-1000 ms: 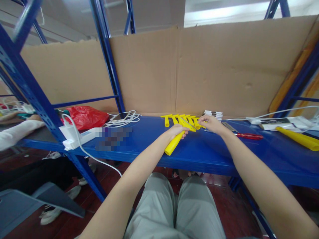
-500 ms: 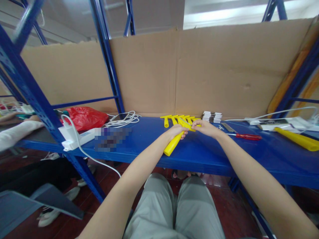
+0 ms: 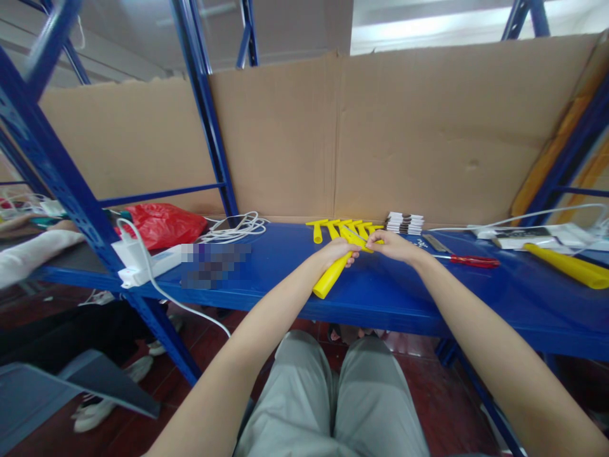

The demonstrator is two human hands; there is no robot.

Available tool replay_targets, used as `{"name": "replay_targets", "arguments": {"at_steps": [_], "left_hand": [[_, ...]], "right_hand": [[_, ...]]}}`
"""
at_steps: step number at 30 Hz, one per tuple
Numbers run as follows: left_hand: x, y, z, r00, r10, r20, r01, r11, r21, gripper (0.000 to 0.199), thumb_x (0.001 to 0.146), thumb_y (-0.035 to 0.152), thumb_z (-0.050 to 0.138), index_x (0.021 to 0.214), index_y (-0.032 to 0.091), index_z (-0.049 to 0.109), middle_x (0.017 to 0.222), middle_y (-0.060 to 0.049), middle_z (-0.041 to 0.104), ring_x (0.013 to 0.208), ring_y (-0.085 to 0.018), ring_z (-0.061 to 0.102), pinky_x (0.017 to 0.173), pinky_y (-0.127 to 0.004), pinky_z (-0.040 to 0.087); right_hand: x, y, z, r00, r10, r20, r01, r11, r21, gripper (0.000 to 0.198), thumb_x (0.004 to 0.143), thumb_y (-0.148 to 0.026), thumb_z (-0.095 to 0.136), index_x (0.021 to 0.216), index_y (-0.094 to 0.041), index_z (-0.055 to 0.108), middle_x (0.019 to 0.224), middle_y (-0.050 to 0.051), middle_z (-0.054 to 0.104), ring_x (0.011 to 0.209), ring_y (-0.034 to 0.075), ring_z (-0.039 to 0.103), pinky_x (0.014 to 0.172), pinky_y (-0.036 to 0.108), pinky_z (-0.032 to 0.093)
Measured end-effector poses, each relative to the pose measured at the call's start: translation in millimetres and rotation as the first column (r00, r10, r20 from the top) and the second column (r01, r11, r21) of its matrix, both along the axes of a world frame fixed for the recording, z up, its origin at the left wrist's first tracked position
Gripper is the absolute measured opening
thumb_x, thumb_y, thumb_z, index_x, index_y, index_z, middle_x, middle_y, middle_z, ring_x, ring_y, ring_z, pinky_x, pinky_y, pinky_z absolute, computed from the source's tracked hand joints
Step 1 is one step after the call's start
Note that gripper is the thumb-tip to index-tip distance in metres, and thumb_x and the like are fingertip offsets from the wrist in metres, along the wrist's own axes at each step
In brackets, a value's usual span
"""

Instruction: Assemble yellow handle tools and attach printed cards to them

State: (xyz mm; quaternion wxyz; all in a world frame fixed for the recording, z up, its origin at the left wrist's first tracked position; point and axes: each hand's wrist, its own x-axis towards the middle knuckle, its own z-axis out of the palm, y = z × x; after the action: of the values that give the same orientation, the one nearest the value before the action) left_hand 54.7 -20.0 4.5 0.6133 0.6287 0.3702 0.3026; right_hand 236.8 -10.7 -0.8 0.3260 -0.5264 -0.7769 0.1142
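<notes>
My left hand (image 3: 335,252) is wrapped round the thick handle of a yellow T-shaped tool (image 3: 328,279), which looks like a scraper, just above the blue shelf. The handle points down toward me, and its wide head lies slanted beyond my fingers. A thin, pale, metallic-looking strip shows along the head. My right hand (image 3: 384,244) is closed in a pinch at the right end of the head; its fingertips hide whatever lies between them. Behind both hands, several like yellow T-shaped tools (image 3: 317,232) lie in a row against the cardboard.
Stacked white packs with dark bands (image 3: 404,223) stand behind my right hand. A red-handled screwdriver (image 3: 473,261) and a yellow tube-like piece (image 3: 566,265) lie to the right. Leftward are a white power strip (image 3: 157,263), a red plastic bag (image 3: 166,223), and a person's sleeve (image 3: 38,254).
My right fingertips have shifted very slightly at the end of the yellow head. The left hand's grip and everything else look the same.
</notes>
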Motion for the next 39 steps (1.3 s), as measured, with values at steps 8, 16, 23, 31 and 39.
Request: {"name": "replay_targets", "arguments": {"at_steps": [8, 16, 23, 31, 39], "left_hand": [[-1.4, 4.5, 0.0, 0.999, -0.036, -0.001, 0.036, 0.997, -0.069, 0.024, 0.088, 0.006, 0.042, 0.066, 0.016, 0.045, 0.045, 0.006, 0.042, 0.033, -0.004, 0.036, 0.038, -0.018, 0.027], [-1.7, 7.1, -1.2, 0.999, -0.037, 0.033, 0.041, 0.991, -0.126, 0.019, 0.089, 0.006, 0.040, 0.074, 0.014, 0.049, 0.046, 0.006, 0.043, 0.033, -0.005, 0.036, 0.038, -0.017, 0.026], [-2.1, 7.8, -1.6, 0.999, -0.032, 0.007, 0.033, 0.991, -0.131, 0.022, 0.088, 0.006, 0.041, 0.069, 0.015, 0.047, 0.046, 0.005, 0.043, 0.034, -0.005, 0.036, 0.038, -0.017, 0.027], [-2.7, 8.3, -0.8, 0.999, -0.052, 0.009, 0.053, 0.988, -0.147, 0.024, 0.091, 0.007, 0.039, 0.070, 0.015, 0.046, 0.045, 0.006, 0.042, 0.034, -0.004, 0.035, 0.038, -0.017, 0.027], [-4.3, 9.1, -0.4, 0.996, -0.090, 0.029, 0.093, 0.982, -0.164, 0.023, 0.091, 0.008, 0.038, 0.071, 0.015, 0.046, 0.046, 0.006, 0.041, 0.034, -0.004, 0.034, 0.038, -0.016, 0.027]], "right_hand": [[-7.8, -7.8, 4.5, 0.998, -0.031, -0.057, 0.030, 0.999, -0.013, 0.008, 0.067, -0.017, 0.057, 0.060, -0.019, 0.061, 0.068, 0.001, 0.065, 0.067, 0.016, 0.057, 0.065, 0.026, 0.043], [-12.0, -8.9, 3.9, 0.990, -0.070, -0.125, 0.062, 0.996, -0.068, 0.009, 0.066, -0.019, 0.059, 0.058, -0.018, 0.062, 0.063, -0.001, 0.063, 0.063, 0.014, 0.055, 0.063, 0.026, 0.042], [-14.8, -12.2, 2.2, 0.970, -0.130, -0.207, 0.103, 0.986, -0.134, 0.007, 0.066, -0.020, 0.060, 0.060, -0.018, 0.064, 0.063, -0.001, 0.064, 0.062, 0.013, 0.055, 0.063, 0.025, 0.042], [-15.8, -10.5, 0.3, 0.946, -0.197, -0.258, 0.149, 0.970, -0.195, 0.005, 0.063, -0.023, 0.064, 0.062, -0.018, 0.065, 0.066, 0.000, 0.064, 0.064, 0.013, 0.055, 0.062, 0.025, 0.041], [-9.1, -6.1, -5.5, 0.951, -0.145, -0.273, 0.093, 0.977, -0.192, 0.012, 0.063, -0.030, 0.063, 0.067, -0.019, 0.064, 0.069, 0.000, 0.062, 0.066, 0.014, 0.052, 0.058, 0.025, 0.039]]}}
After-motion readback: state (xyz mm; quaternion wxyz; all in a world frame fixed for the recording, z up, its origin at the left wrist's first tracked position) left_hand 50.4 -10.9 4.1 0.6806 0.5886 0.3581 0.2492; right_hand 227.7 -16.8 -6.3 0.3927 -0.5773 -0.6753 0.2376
